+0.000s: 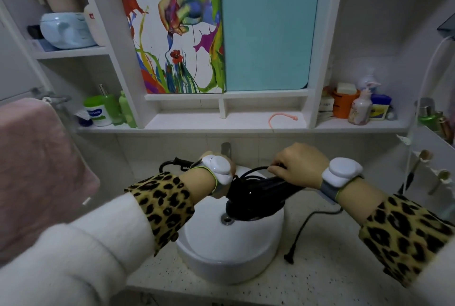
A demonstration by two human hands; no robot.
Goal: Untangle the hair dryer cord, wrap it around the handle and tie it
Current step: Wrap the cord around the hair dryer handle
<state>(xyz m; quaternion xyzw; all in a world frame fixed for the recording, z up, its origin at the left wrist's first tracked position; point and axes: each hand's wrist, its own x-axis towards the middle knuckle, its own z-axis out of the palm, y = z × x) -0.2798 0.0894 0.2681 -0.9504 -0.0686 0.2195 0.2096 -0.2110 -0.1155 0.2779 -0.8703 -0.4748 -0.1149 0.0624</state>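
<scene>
Right hand [299, 166] is curled round the cord-wrapped handle of the hair dryer [253, 197], which is held over the sink [209, 251]. The left hand [209, 155] is largely hidden, so its grip cannot be told. The cord [310, 219] is trailed toward the tabletop [332, 268] just right of the sink.

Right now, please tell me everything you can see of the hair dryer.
The hair dryer is glossy black, probably plastic. It is held above the white basin, round body low at left, handle rising rightward. Loops of black cord lie along the handle. The right hand grips the handle's end; the left hand meets the cord, fingers hidden.
</scene>
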